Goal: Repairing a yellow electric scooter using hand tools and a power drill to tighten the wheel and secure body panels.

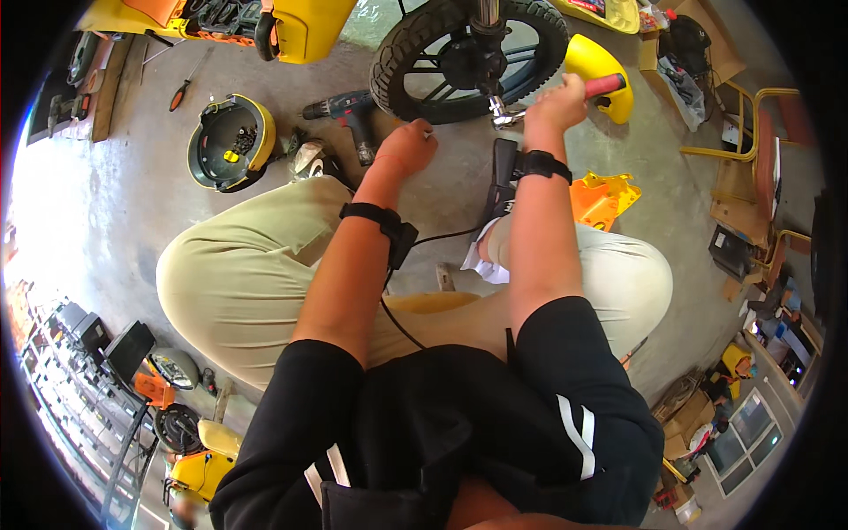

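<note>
My right hand (pixel 558 104) is wrapped round a ratchet wrench with a red handle (pixel 605 86). The chrome head of the wrench (pixel 504 116) meets the lower end of the fork leg (pixel 488 44), at the hub side of a black spoked wheel (pixel 442 75). Beside the tyre's lower edge my left hand (pixel 408 148) is closed, with a small pale bit showing at its fingertips, too small to name. A cordless drill (pixel 353 119) lies on the floor left of that hand. A curved yellow mudguard (pixel 587 62) is just beyond my right hand.
An upturned yellow cover holding small dark parts (pixel 231 141) and a screwdriver (pixel 180 93) lie to the left. Orange-yellow plastic pieces (pixel 605 201) are by my right knee. A black cable (pixel 446 236) runs from my left wrist. Chairs (pixel 764 132) and cardboard boxes stand right.
</note>
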Motion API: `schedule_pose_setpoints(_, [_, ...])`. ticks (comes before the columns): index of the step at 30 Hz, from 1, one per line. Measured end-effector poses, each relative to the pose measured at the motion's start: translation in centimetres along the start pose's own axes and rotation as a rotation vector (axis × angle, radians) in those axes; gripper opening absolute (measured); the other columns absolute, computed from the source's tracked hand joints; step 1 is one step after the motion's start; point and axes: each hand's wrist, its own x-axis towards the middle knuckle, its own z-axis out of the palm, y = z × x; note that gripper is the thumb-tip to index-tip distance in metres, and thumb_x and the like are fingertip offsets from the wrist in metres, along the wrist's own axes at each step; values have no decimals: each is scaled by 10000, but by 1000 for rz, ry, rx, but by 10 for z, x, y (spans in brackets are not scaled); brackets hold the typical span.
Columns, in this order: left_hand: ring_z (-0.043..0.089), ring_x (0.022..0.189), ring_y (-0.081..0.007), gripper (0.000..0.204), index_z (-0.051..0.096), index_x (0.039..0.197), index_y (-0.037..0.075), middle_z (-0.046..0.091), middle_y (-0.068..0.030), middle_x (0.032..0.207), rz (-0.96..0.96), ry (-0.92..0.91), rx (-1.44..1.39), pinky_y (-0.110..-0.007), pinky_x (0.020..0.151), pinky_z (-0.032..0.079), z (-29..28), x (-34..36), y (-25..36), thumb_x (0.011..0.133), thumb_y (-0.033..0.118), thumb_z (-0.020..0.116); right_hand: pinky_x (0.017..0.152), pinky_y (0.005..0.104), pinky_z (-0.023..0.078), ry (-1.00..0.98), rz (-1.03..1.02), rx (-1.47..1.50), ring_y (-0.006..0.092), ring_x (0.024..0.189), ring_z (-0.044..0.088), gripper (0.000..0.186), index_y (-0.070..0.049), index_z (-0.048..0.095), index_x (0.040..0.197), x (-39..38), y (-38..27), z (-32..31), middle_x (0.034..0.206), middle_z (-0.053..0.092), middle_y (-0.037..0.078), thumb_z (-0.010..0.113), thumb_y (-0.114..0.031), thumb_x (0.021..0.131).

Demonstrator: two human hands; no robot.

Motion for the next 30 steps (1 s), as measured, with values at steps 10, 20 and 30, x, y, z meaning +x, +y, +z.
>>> schedule_pose_setpoints(10, [687, 982, -385, 326, 674, 1119, 44, 723, -213, 1010, 61, 28, 26, -437, 894, 533, -1, -4, 19, 885, 253, 586, 481, 330, 317, 216, 310, 39, 142, 500, 390, 224, -109, 432, 747, 35, 9, -17, 625, 380, -1, 650, -154, 718])
schedule_pose_setpoints(20, [685, 993, -386, 345, 666, 1140, 42, 726, -202, 1017, 75, 25, 87, -431, 905, 528, -7, -26, 22, 889, 267, 593, 569, 399, 524, -602, -1014, -655, 314, 600, 661, 221, -97, 651, 705, -89, 46, -13, 644, 657, 108, 785, -268, 665])
schedule_pose_setpoints(30, [654, 1051, -408, 352, 664, 1137, 44, 695, -242, 1087, 2, 6, 30, -456, 939, 507, -17, -22, 6, 895, 286, 578, 666, 346, 519, -404, -702, -514, 172, 642, 633, 221, -8, 687, 784, -66, 34, -3, 668, 671, 83, 747, -209, 713])
